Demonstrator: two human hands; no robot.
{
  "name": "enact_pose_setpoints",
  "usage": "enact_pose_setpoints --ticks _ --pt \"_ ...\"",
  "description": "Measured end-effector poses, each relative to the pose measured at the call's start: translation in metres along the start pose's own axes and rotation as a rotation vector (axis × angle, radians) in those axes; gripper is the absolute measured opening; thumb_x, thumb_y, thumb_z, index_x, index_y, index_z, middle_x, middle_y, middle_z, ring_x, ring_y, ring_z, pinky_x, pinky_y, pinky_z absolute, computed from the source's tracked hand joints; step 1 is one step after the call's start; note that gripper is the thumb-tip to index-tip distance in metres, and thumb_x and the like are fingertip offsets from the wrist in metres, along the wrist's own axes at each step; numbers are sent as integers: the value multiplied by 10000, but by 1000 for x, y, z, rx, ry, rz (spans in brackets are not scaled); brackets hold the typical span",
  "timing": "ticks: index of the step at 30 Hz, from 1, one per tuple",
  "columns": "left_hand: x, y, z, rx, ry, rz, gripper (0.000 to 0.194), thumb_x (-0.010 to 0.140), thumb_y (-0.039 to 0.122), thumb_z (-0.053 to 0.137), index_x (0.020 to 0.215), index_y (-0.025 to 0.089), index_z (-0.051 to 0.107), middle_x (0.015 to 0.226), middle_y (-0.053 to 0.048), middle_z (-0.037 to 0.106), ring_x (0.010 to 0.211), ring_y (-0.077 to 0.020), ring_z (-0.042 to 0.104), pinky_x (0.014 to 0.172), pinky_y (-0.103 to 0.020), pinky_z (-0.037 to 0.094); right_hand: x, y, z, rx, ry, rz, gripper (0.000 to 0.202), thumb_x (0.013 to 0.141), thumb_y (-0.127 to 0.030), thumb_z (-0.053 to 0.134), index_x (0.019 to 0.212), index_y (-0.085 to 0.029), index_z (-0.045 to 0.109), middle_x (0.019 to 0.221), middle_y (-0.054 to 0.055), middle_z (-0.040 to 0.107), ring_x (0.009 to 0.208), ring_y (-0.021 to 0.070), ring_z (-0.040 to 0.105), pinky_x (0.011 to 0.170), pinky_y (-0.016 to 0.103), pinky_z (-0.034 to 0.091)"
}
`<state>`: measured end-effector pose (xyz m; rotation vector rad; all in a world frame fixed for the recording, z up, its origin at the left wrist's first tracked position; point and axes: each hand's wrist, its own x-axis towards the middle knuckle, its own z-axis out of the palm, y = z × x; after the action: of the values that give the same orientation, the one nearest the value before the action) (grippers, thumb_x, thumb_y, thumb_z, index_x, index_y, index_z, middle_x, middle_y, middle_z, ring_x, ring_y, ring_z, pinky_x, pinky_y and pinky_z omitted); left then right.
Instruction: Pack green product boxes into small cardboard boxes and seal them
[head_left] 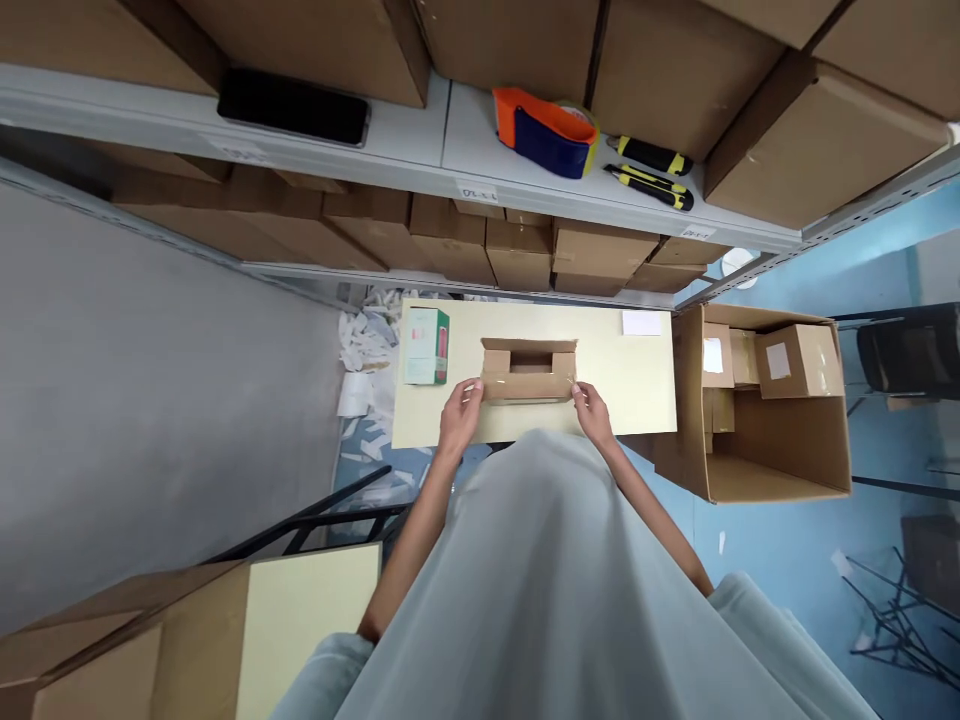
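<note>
Head view | cardboard carton (527,386), open-topped, on bench (637,385); long axis left-right | left grip (460,408): pinching left end | right grip (592,408): pinching right end | neither nearer

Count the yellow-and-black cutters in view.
2, both on the grey shelf, right of the orange-and-blue item: one cutter farther back, the other cutter nearer the front edge. More could be hidden.

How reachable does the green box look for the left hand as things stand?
Probably yes: the green box sits near the left hand on the table, with nothing visible between them. That hand holds the small open carton, though, so it would likely have to let go.
</note>
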<state>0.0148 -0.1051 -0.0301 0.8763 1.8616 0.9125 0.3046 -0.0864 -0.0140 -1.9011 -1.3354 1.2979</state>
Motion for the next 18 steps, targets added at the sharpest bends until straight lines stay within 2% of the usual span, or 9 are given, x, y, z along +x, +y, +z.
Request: enact_pose_setpoints --ticks 3,5,7,9,10,11,13,16,18 --pt "-7 -9 -5 -105 -92 -41 600 1023 825 565 1095 254 734 1071 -102 789 1107 -279 774 1014 -419 649 -5 -1 14 22 -4 12 711 1096 -831 420 1317 -225 719 1367 166 793 1232 303 783 1065 479 662" --pt "-10 -13 -11 -118 -141 -5 552 1049 779 547 988 256 713 1086 -112 777 1194 -296 754 1058 -431 641 -10 -4 21 34 -30 16 736 1133 -800 325 1199 -213 763 1343 174 789 1274 296 759 1072 463 661" --pt "-11 -17 -18 -34 -177 61 414 1033 654 634 950 256 709 1158 -124 771 1304 -321 716 1133 -460 619 -15 -7 27 -15 -44 1 687 1159 -709 333 1111 -202 794 1349 190 774 1336 304 726 1079 453 657" --pt "-10 -21 -26 112 -214 121 230 980 461 717 1070 252 754 1273 -130 750 1350 -333 696 1189 -490 595 -22 -12 33 -147 -48 -37 489 1139 -555 486 1205 -196 812 1437 203 727 1426 313 673 1079 439 653" --pt "-10 -23 -29 190 -232 148 266 955 365 726 1191 252 772 1341 -136 728 1360 -336 692 1207 -504 586 -26 -14 35 -229 -51 -55 415 1108 -460 558 1319 -195 798 1502 208 685 1458 310 650 1083 430 650" --pt "-10 -24 -30 263 -248 180 399 937 281 717 1333 256 764 1421 -144 696 1388 -341 681 1225 -517 576 -30 -18 38 -309 -63 -68 442 1079 -374 598 1452 -197 753 1572 213 630 1463 301 644 1097 423 644" --pt "-11 -24 -30 379 -277 273 659 921 162 689 1571 273 681 1628 -163 578 1538 -369 591 1276 -541 537 -37 -27 44 -460 -118 -71 614 1067 -256 586 1679 -212 595 1687 223 505 1363 266 698 1147 427 620" --pt "-12 -17 -23 502 -312 394 823 924 103 709 1715 282 571 1880 -177 294 1725 -460 355 1306 -577 495 -46 -48 52 -715 -231 -49 751 1114 -171 478 1843 -296 346 1780 231 349 1146 222 774 1158 457 607" --pt "-11 -9 -17 589 -328 397 851 936 105 732 1746 276 537 1923 -202 190 1709 -512 362 1262 -592 519 -48 -65 56 -906 -284 -29 796 1140 -167 445 1878 -364 221 1782 235 327 1112 243 796 1105 465 623"
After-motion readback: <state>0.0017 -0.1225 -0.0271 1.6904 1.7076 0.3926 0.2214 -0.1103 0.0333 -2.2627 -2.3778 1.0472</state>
